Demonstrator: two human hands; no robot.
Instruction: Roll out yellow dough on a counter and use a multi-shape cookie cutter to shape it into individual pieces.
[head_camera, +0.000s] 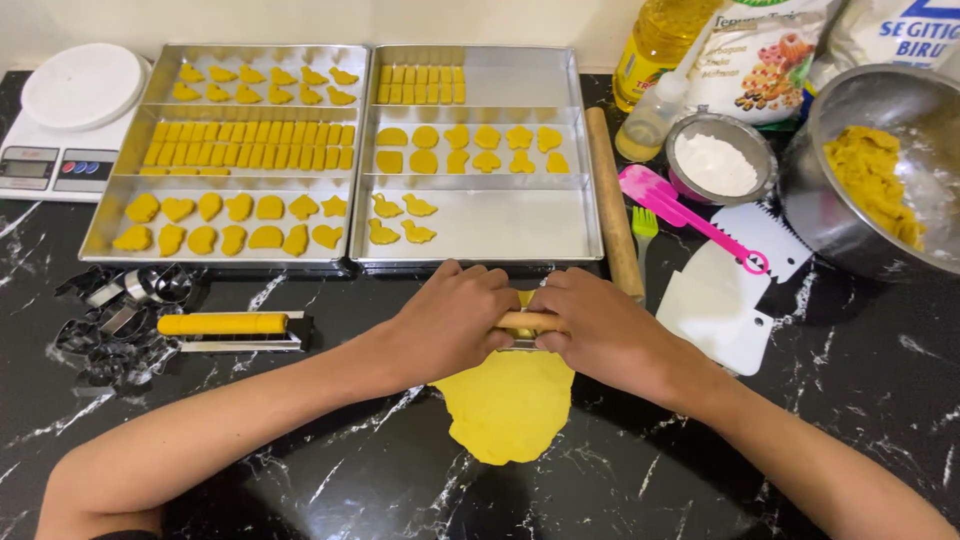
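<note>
Dough sheet – yellow, rolled flat, near the counter's front edge, middle. Left hand and right hand each closed around one end of a small wooden-handled roller, pressing at the sheet's far end. Likely soft, tearable, slightly sticky – best lifted from beneath. Two trays of cut shapes behind.

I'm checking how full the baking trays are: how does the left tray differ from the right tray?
The left tray has yellow dough pieces in all three sections, nearly filling them; the right tray has wide bare metal, with only four shapes in its near section. The left tray's middle section holds small bars; the right tray's middle section holds rounded and fancy shapes. Both are shiny rectangular metal trays, side by side on the black marble counter.
</note>
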